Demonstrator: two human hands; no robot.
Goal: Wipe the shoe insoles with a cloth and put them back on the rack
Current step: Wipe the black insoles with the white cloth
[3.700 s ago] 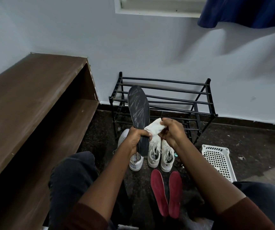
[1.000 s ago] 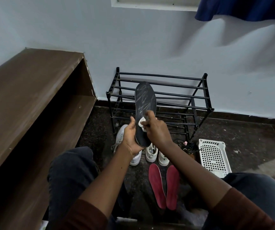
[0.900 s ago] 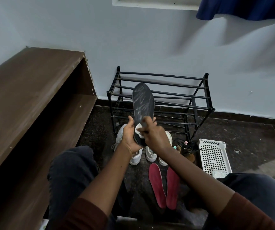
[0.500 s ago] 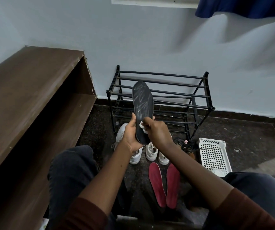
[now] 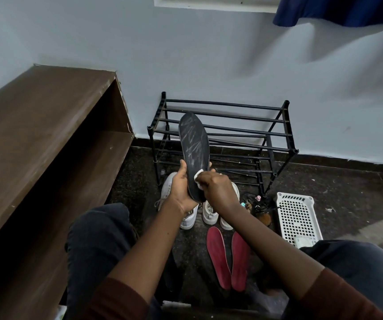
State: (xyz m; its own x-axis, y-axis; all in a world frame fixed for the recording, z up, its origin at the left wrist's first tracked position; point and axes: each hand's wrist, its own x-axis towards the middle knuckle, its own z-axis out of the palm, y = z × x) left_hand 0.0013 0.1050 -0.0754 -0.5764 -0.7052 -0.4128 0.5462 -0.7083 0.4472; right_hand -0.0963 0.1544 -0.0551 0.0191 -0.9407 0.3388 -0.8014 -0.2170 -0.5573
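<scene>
A black insole (image 5: 194,144) with pale streaks stands upright in front of me. My left hand (image 5: 181,189) grips its lower end from the left. My right hand (image 5: 217,189) presses a white cloth (image 5: 198,179) against the insole's lower face; most of the cloth is hidden under my fingers. Behind them is the black metal shoe rack (image 5: 232,135), its bars bare. Two red insoles (image 5: 228,257) lie side by side on the dark floor between my knees.
White sneakers (image 5: 187,215) stand on the floor before the rack. A white perforated basket (image 5: 298,218) lies at the right, small items (image 5: 258,205) beside it. A brown wooden shelf unit (image 5: 47,144) runs along the left wall. My knees frame the bottom.
My right hand with the cloth has slid up and down the lower part of the black insole. Earlier the cloth was held loose beside the insole. My left hand kept its grip.
</scene>
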